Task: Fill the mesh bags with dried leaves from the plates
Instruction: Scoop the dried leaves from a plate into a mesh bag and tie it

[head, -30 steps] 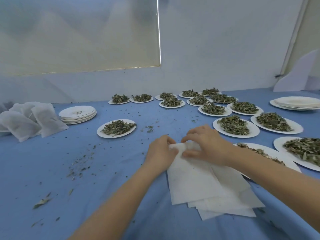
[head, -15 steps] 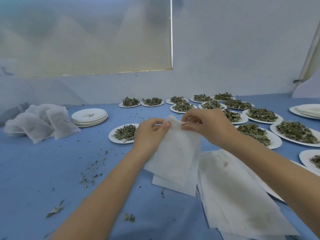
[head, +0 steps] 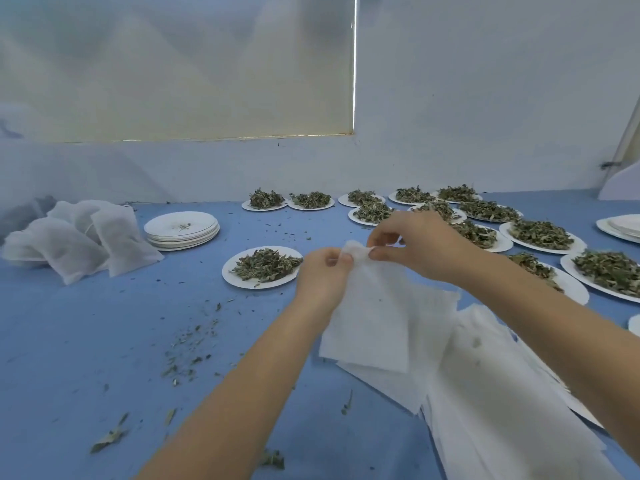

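I hold one flat white mesh bag (head: 370,313) up over the blue table. My left hand (head: 323,278) pinches its top edge on the left and my right hand (head: 415,245) pinches the same edge on the right, pulling the mouth apart. A stack of empty mesh bags (head: 491,393) lies under and right of it. The nearest plate of dried leaves (head: 264,267) sits just left of my left hand. Several more plates of leaves (head: 540,234) spread across the back and right.
Filled mesh bags (head: 79,237) are piled at the far left beside a stack of empty plates (head: 181,230). More empty plates (head: 623,227) stand at the right edge. Leaf crumbs (head: 187,351) litter the blue tablecloth. A white wall with a window blind rises behind.
I have lifted one bag off the stack and both hands now pinch its top edge, raised above the table. The view has shifted left and up.
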`<state>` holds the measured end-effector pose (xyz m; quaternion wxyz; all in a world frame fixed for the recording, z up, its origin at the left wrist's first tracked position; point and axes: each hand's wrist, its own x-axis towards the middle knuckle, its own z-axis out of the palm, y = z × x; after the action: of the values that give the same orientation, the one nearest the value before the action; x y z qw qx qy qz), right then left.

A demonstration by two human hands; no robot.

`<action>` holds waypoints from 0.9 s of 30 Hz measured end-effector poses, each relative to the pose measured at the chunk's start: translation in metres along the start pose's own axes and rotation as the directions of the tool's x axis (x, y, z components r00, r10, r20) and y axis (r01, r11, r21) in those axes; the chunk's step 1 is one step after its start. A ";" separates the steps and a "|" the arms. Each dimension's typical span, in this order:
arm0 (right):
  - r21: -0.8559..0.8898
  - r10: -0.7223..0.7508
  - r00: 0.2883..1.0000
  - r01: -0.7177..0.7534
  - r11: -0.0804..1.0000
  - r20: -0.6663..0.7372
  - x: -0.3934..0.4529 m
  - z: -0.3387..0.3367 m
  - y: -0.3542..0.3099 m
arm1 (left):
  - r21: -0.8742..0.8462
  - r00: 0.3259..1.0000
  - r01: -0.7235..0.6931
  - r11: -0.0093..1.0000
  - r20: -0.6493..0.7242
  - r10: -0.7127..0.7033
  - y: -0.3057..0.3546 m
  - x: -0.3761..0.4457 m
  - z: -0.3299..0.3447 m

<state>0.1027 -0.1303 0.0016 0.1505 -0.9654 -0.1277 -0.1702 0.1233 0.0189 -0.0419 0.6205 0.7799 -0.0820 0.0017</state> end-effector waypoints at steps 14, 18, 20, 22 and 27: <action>0.193 0.015 1.000 -0.019 0.981 0.024 0.043 0.000 -0.044 | 0.204 0.954 -0.228 0.952 -0.149 0.260 0.015 0.017 -0.057; 0.260 -0.017 0.998 0.003 0.966 0.052 0.049 -0.003 -0.056 | 0.256 0.958 -0.257 0.932 -0.064 0.281 0.020 0.019 -0.069; 0.344 -0.023 0.998 0.002 0.939 0.056 0.050 -0.002 -0.060 | 0.268 0.954 -0.273 0.924 -0.045 0.295 0.021 0.020 -0.077; 0.404 -0.035 0.999 0.015 0.915 0.042 0.052 0.001 -0.063 | 0.276 0.950 -0.293 0.915 -0.027 0.313 0.021 0.021 -0.085; 0.380 -0.085 0.996 0.089 0.921 -0.029 0.056 0.009 -0.073 | 0.347 0.933 -0.330 0.878 -0.021 0.360 0.022 0.021 -0.098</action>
<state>0.1348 -0.0484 0.0320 0.3280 -0.9102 -0.2002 -0.1544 0.1507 0.1068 0.0037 0.4702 0.8466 -0.1916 0.1595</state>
